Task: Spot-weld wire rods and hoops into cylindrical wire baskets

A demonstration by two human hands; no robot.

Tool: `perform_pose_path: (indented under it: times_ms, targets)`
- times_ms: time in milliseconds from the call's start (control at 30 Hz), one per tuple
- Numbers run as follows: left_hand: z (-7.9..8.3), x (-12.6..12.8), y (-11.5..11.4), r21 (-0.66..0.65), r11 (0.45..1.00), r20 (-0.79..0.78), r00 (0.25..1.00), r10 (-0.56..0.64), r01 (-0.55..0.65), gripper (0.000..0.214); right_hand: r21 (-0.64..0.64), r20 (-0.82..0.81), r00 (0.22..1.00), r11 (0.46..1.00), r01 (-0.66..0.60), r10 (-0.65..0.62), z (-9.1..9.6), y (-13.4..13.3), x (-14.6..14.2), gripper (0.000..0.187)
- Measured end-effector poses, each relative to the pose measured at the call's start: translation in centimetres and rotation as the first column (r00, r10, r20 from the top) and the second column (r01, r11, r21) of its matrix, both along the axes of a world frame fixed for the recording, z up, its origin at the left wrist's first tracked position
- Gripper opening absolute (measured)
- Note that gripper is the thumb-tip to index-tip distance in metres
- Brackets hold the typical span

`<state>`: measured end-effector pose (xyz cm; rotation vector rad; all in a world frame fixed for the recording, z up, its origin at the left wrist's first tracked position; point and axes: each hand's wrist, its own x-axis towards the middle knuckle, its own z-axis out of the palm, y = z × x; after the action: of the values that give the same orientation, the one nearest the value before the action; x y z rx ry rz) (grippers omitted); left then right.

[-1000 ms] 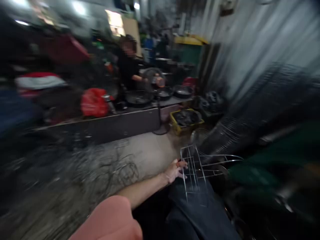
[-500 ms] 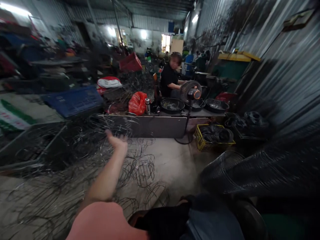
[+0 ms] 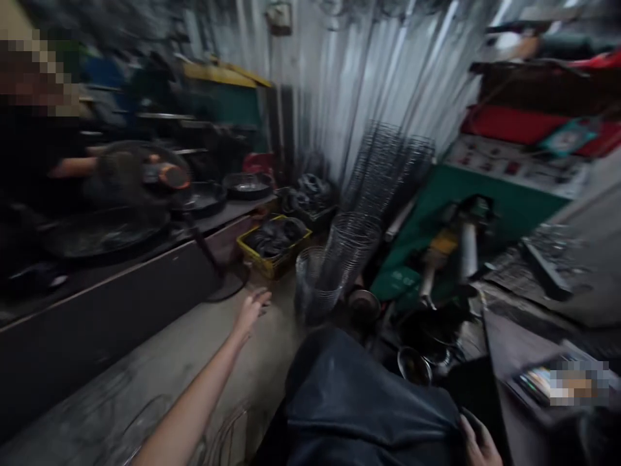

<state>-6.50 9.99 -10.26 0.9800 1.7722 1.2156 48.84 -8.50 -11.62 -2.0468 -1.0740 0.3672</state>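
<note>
The left hand (image 3: 252, 309) is held out over the floor (image 3: 160, 369) with its fingers spread wide, and nothing is held in it. The stack of wire rings (image 3: 320, 285) is seen just to its right, not touched. Bare floor is seen between the edge of the long table (image 3: 121, 285) on the left and the trouser leg (image 3: 359, 401). A yellow crate (image 3: 274, 243) is set farther off. The right hand (image 3: 478, 443) is laid on the leg at the near right; whether it is open cannot be told.
</note>
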Motion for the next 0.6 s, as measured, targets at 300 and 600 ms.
perform_pose_path:
  times_ms: [300,600]
  targets:
    - [-2.5,16.0,9.7,-0.230,0.780,-0.486,0.625,-0.610,0.582,0.058,0.087,-0.136,0.989,0.994,0.071,-0.059,0.2,0.0,-2.7,0.045]
    - [-4.5,16.1,10.2,-0.354,0.712,-0.525,0.501,-0.688,0.607,0.044,0.090,-0.011,1.000,0.996,0.028,-0.027,-1.3,0.3,-2.5,0.040]
